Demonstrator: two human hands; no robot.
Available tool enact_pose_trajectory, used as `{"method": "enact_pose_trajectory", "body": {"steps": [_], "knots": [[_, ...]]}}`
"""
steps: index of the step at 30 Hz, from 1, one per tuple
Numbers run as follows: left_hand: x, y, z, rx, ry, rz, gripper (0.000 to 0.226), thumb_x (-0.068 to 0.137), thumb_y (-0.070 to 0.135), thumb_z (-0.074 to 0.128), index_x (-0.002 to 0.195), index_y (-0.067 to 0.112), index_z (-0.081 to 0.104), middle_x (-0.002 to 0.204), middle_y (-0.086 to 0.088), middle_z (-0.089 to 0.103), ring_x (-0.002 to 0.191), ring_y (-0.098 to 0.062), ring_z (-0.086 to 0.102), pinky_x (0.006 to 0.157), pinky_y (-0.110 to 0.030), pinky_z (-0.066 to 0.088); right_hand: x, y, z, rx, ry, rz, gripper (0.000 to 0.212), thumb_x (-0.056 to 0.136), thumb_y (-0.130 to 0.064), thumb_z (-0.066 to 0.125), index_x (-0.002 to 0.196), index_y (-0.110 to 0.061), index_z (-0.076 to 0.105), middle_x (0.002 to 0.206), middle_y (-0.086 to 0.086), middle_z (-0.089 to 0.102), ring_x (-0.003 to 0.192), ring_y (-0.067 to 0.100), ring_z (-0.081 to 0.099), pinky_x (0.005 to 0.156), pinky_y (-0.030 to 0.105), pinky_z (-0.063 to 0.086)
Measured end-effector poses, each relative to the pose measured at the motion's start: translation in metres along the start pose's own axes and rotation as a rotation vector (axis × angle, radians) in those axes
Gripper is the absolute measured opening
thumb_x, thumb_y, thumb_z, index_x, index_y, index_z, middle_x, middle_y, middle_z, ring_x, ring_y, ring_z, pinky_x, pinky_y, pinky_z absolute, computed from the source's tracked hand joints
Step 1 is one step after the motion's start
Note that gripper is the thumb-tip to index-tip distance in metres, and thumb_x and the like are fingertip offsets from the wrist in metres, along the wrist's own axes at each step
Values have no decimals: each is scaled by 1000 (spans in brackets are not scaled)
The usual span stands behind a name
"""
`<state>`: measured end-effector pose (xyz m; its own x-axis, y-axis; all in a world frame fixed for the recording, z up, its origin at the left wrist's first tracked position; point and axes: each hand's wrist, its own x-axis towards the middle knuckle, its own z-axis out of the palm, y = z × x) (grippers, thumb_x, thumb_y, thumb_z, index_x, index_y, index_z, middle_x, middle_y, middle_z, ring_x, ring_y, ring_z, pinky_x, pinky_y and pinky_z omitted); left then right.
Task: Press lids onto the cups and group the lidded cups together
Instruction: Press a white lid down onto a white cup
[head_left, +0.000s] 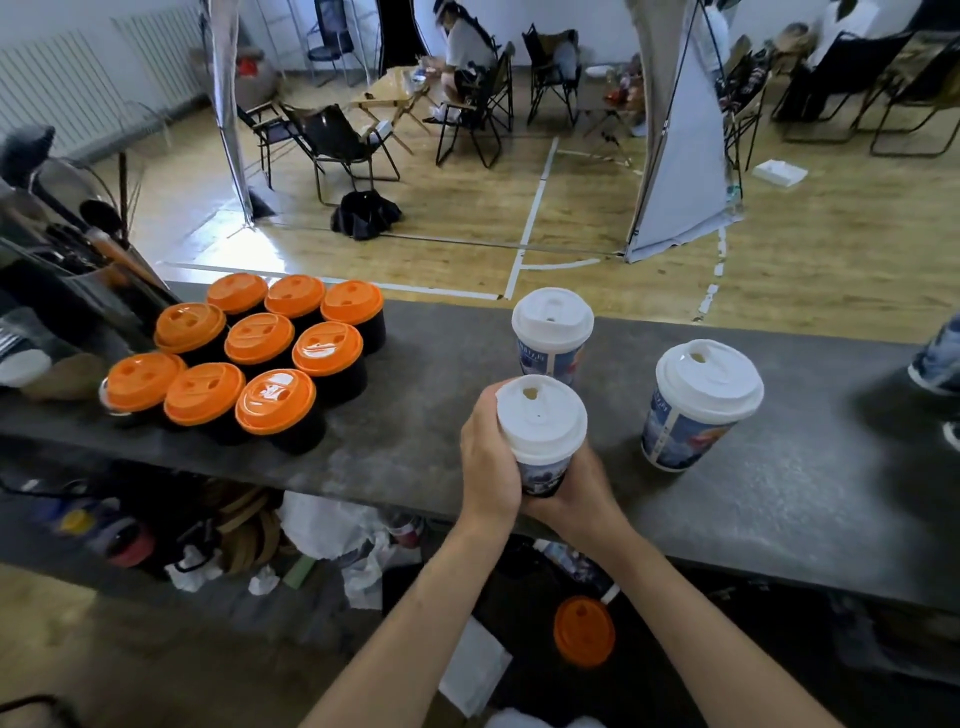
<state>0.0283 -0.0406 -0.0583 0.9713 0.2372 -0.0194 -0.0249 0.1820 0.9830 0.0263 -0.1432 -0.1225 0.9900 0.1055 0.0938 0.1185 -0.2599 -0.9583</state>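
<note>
- At the far left end of the bench (415, 431) we see a holder of brushes (88, 234), dark and partly blurred.
- Beside it stand nine black cups (332, 384), all closed with orange lids (275, 400). They are packed in three rows of three, with neighbours touching or nearly so.
- Right of that group and well apart from it, the left hand (488, 457) wraps the left side of the held cup (544, 475). Its grip is clamped on the cup, with the thumb up by the lid rim.
- The held cup is upright over the near edge of the bench and carries a white lid (543, 415) seated on its rim. We cannot tell whether its base rests on the bench, as the hands hide it.
- Just behind it stands the rear cup (552, 332), upright and lidded in white.
- The right hand (582, 488) wraps the lower right of the held cup. Its grip is likewise clamped on that cup.
- Under the bench, below the right forearm, lies a loose lid (584, 631), orange.
- Farther right, the right cup (701, 405) stands alone on the bench, white-lidded and apart from the other two.
</note>
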Motion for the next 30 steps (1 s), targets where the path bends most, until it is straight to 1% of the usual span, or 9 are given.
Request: {"method": "enact_pose_trajectory", "body": {"steps": [3, 5, 7, 12, 16, 18, 23, 26, 30], "knots": [[13, 5, -6, 0, -90, -66, 32, 104, 23, 46, 94, 16, 76, 90, 7, 79, 89, -2, 72, 77, -19, 53, 1, 1, -3, 12, 23, 1, 100, 60, -35, 95, 145, -15, 45, 143, -3, 57, 135, 10, 52, 112, 41, 45], [24, 13, -11, -7, -250, -167, 39, 93, 34, 47, 99, 11, 78, 100, -2, 79, 96, -11, 72, 84, -23, 55, 2, 2, -6, 7, 8, -4, 99, 62, -29, 95, 145, -14, 45, 142, -4, 57, 135, 12, 52, 112, 38, 45], [29, 16, -13, 3, -318, -233, 43, 97, 35, 45, 104, 8, 77, 105, -7, 78, 99, -14, 72, 87, -25, 54, 2, 2, -8, 0, 11, -11, 98, 62, -26, 95, 146, -14, 45, 142, -5, 58, 134, 11, 52, 112, 34, 45], [19, 15, -7, -10, -188, -133, 47, 106, 10, 34, 88, 15, 77, 86, 6, 79, 85, -3, 72, 78, -19, 55, 1, 3, -3, 37, 39, -27, 98, 61, -16, 96, 144, -14, 45, 141, -7, 59, 132, 5, 53, 108, 24, 46], [6, 9, 0, 18, -69, -30, 45, 108, 8, 33, 95, 16, 75, 88, 11, 79, 90, -1, 71, 78, -17, 53, 1, 5, -1, 81, 61, -13, 97, 62, -15, 97, 143, -12, 42, 143, -5, 56, 134, 6, 52, 108, 23, 45], [8, 11, -2, 38, -71, -74, 45, 108, 11, 35, 92, 20, 76, 87, 10, 79, 90, -4, 71, 78, -18, 54, 1, 7, -2, 77, 53, -1, 97, 63, -16, 96, 143, -12, 42, 143, -4, 56, 134, 8, 52, 109, 26, 45], [34, 32, -13, 105, -434, -259, 51, 108, 25, 35, 96, 20, 84, 106, -4, 79, 101, -13, 72, 97, -30, 52, 3, 9, -7, 33, 12, 6, 100, 64, -28, 96, 147, -17, 41, 144, -6, 56, 136, 12, 51, 113, 38, 44], [32, 35, -11, 121, -388, -239, 56, 106, 19, 37, 79, 27, 85, 93, 6, 80, 89, -4, 72, 88, -24, 54, 3, 8, -6, 18, 23, 9, 101, 63, -27, 96, 148, -19, 41, 144, -8, 56, 136, 10, 51, 113, 40, 44], [20, 29, -4, 45, -231, -107, 48, 103, 2, 36, 82, 15, 76, 77, 9, 78, 75, 1, 71, 70, -14, 53, 4, 7, -3, 53, 74, 4, 100, 61, -27, 98, 145, -17, 44, 142, -7, 59, 134, 11, 54, 111, 37, 46]]}}
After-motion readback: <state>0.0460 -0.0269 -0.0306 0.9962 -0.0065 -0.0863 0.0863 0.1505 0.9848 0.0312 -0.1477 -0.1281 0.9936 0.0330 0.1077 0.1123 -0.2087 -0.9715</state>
